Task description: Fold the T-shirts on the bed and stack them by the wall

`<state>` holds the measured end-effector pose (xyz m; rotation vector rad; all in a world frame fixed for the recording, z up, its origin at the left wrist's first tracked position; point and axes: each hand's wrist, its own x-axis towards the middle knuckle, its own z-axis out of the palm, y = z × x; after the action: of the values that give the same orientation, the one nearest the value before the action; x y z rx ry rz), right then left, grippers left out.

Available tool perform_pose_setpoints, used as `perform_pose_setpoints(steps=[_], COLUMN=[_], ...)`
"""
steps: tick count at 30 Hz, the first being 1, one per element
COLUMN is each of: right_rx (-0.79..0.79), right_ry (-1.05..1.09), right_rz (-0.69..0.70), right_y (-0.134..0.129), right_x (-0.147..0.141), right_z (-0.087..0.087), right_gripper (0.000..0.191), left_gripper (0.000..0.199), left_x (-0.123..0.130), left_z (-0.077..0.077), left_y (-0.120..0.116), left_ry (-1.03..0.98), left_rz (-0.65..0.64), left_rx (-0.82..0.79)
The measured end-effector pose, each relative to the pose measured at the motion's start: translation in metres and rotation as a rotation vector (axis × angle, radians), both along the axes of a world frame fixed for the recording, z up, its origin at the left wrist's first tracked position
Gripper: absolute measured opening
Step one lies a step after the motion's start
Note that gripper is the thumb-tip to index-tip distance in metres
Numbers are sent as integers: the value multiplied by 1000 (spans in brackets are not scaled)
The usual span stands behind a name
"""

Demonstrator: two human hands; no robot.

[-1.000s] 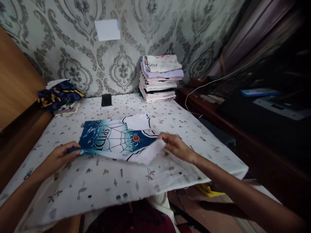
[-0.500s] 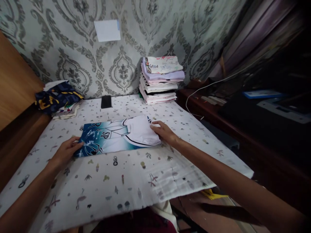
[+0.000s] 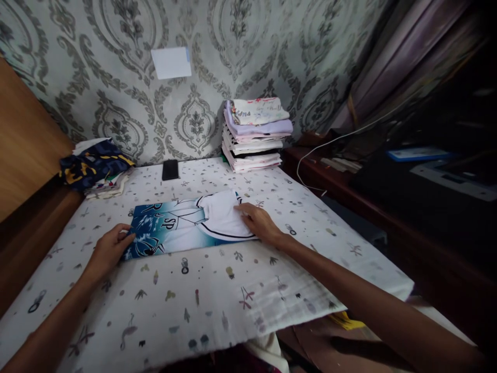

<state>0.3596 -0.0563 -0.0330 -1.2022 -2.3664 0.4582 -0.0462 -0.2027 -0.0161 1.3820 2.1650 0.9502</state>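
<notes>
A folded blue and white printed T-shirt [image 3: 186, 226] lies flat on a bed-like surface covered with a patterned white sheet [image 3: 163, 316]. Its dark blue end, with black lettering and a spider print, points left, and the white collar part is on the right. My left hand [image 3: 109, 247] grips the blue left edge, thumb and fingers closed at the corner. At the opposite end, my right hand [image 3: 259, 221] is closed on the white part near the collar, its lower fingers partly hidden.
Behind the shirt stand a tall stack of folded clothes [image 3: 256, 140] and a dark phone [image 3: 170, 169]. A smaller clothes pile [image 3: 97, 167] sits at the back left by a wooden panel [image 3: 31, 140]. A white cable [image 3: 334, 137] runs over the dark furniture on the right.
The view has tilted up a little, so everything sits lower in the picture. My right hand has shifted slightly along the shirt's right end; the shirt remains in place.
</notes>
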Motion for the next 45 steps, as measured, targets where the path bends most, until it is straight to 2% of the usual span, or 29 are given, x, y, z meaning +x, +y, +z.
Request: perform_pose_setpoints(steps=[3,6,10,12,14,17,19,21,24,27,31,34,37,39,41,45], right_rx=[-4,-44,-42,27,132,253,255,209,163,166,161,187,222,211,132,18], right_ry=[-60,-127,-192,-178,-139,-119,-183,-282,-374,-392,-372,-327,-287,-297,-349,-378], right_rz=[-21,-44,-177,-236,-186,33,143,172,159,172,162,105,133,168,190,204], right_y=[-2,-5,-12,-16,-20,-24,-24,-22,-18,-16,-14,-9,-3,1,4,11], right_x=[1,3,0,-6,-15,-30,-36,-39,-36,-31,-33,-52,-84,-106,-120,-125], right_z=[2,7,18,23,25,19,9,-5,-21,-25,-12,6,19,19,12,-9], right_gripper=[41,38,33,33,34,39,47,56,64,66,63,63,65,67,68,72], left_gripper=[44,39,40,46,53,58,63,68,74,77,71,68,72,74,75,77], left_x=[-4,-4,4,11,18,27,32,34,36,34,26,19,16,17,17,16], left_z=[-1,1,12,17,17,5,-9,-23,-36,-35,-21,-5,3,-1,-10,-29], left_y=[0,-2,-8,-11,-12,-8,-6,-4,-7,-10,-5,16,42,55,61,60], left_ry=[192,294,477,609,708,738,744,771,786,732,577,488,508,552,592,587], left_rz=[-2,-34,-41,-5,-30,-226,-379,-483,-542,-552,-528,-400,-301,-289,-303,-311], left_rx=[-2,-47,-153,-120,9,161,144,75,-31,-93,-81,-15,-32,-102,-180,-218])
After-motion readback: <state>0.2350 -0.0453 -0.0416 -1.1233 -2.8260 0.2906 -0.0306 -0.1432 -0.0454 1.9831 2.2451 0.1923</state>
